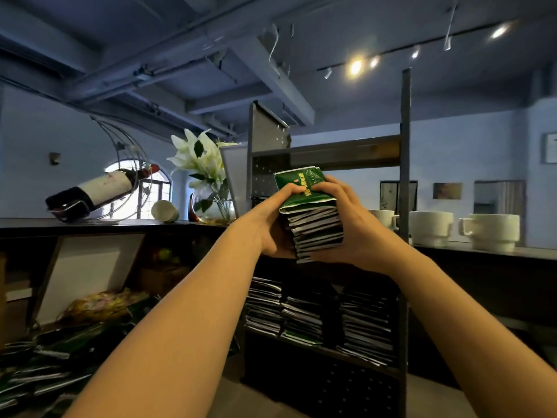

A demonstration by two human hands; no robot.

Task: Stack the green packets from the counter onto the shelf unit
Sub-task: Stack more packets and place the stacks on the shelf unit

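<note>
From the head camera: my left hand (268, 224) and right hand (346, 227) clamp a thick stack of green packets (310, 212) between them, raised before the shelf unit (404, 182); more packets (319, 315) fill its lower shelf; loose ones (54, 357) lie on the counter (226, 396).

The top green packet (302, 188) of the stack carries yellow lettering down its face and a small red mark near its upper edge, but the characters are too blurred to read. The wine bottle (99, 188), lying tilted in a wire holder well to the left of that packet, has a pale label with a faint reddish mark, also unreadable. Nothing else shows legible writing.
</note>
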